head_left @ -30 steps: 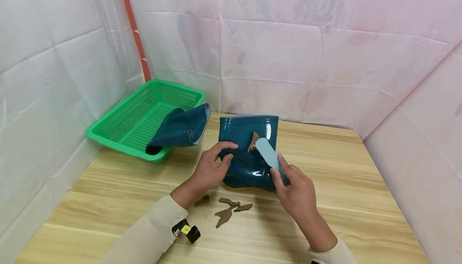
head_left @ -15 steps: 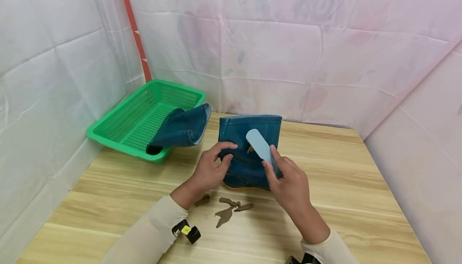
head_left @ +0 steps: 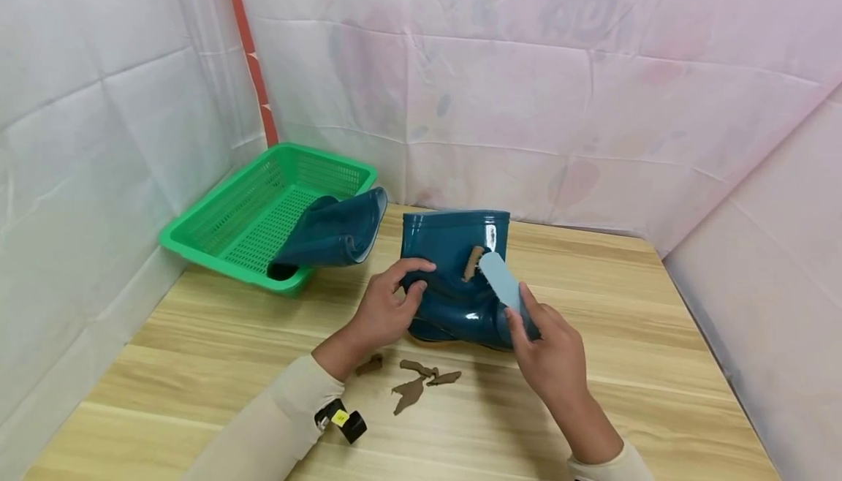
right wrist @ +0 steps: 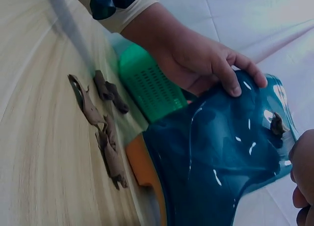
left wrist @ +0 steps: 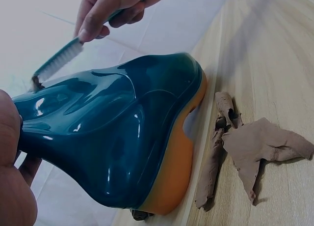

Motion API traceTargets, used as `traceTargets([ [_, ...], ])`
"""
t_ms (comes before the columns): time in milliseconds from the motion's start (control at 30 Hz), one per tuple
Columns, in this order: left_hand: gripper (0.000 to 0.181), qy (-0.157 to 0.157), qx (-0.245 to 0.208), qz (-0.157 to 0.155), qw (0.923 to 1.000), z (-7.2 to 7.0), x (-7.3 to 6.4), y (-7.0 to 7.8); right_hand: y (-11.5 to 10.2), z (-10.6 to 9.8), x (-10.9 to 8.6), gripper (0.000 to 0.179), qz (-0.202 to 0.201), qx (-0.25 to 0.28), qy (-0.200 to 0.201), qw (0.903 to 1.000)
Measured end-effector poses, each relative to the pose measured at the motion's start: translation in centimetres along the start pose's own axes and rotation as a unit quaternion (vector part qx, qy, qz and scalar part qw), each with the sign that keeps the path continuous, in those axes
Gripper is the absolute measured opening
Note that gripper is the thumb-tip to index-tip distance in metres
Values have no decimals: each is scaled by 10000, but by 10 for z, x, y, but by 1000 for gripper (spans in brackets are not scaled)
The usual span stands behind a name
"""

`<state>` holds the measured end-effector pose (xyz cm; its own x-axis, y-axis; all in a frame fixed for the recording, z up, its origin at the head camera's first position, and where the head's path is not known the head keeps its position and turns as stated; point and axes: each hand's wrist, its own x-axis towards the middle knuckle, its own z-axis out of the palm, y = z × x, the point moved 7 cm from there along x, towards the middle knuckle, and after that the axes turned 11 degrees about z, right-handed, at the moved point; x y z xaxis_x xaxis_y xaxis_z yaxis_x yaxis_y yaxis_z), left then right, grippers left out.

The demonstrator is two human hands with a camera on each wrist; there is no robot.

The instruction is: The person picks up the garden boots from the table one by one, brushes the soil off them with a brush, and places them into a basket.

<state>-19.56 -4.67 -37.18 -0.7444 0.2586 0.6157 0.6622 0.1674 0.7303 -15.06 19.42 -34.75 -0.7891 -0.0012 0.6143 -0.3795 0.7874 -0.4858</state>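
A glossy dark teal rubber boot (head_left: 437, 240) with an orange sole stands upright on the table. My left hand (head_left: 387, 305) holds it at the left of the shaft, fingers and thumb pinching the rubber. In my right hand (head_left: 552, 353) is a brush (head_left: 501, 281) with a light blue back; its white bristles (left wrist: 61, 61) show in the left wrist view, their tip at the boot's shaft. A curled brown clay-like strip (head_left: 473, 263) sits against the shaft, beside the brush's end. Several brown pieces (head_left: 409, 393) lie on the table in front of the boot.
A green perforated basket (head_left: 253, 229) stands at the back left. Another teal boot (head_left: 329, 236) lies tilted in it, its opening hanging over the right rim. White cloth walls (head_left: 500, 101) enclose the wooden table (head_left: 631, 335) behind and at both sides.
My right hand moved the brush up and left over the brown strip, then back down and right. The strip now sits slightly further right, more rolled. My left hand has stayed in place.
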Motion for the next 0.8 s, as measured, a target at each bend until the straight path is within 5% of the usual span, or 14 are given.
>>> traceTargets([
  [467, 27, -35, 7, -16, 10000, 1, -1, 0, -9, -18, -2, 45, -450, 617, 550, 9956],
  [800, 27, -10, 78, -4, 10000, 0, -1, 1, -3, -7, 9, 51, 167, 332, 91, 9993],
])
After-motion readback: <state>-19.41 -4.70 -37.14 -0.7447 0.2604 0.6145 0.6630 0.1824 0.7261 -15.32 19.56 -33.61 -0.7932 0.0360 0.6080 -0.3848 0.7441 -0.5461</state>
